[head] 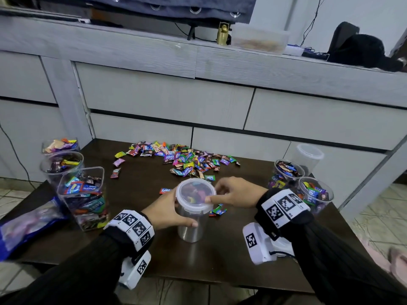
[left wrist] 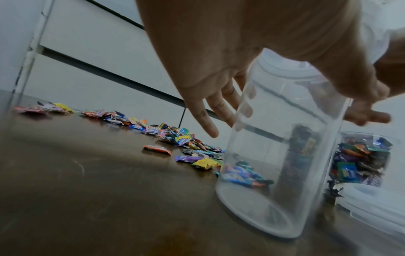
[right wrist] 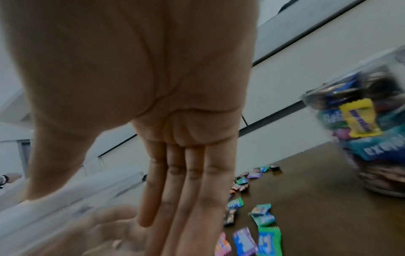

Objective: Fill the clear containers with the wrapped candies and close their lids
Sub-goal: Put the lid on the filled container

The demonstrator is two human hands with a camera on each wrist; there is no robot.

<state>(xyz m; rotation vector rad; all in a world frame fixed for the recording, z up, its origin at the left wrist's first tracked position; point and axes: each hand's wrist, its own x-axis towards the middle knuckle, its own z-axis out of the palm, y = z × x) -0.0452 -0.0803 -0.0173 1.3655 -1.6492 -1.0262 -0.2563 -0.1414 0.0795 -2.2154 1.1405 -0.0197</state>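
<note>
My left hand (head: 169, 213) wraps the side of the clear container (head: 191, 225), which stands upright and looks empty through its wall. My right hand (head: 235, 192) pinches the rim of its lid (head: 195, 193), thumb on top. I judge I'm working the lid off. Next I lift it clear, then reach for the candies (head: 180, 159) heaped just beyond the container.

The blue bag (head: 26, 230) runs off the left edge, and the candy jar (right wrist: 372, 138) is blurred and cropped.
</note>
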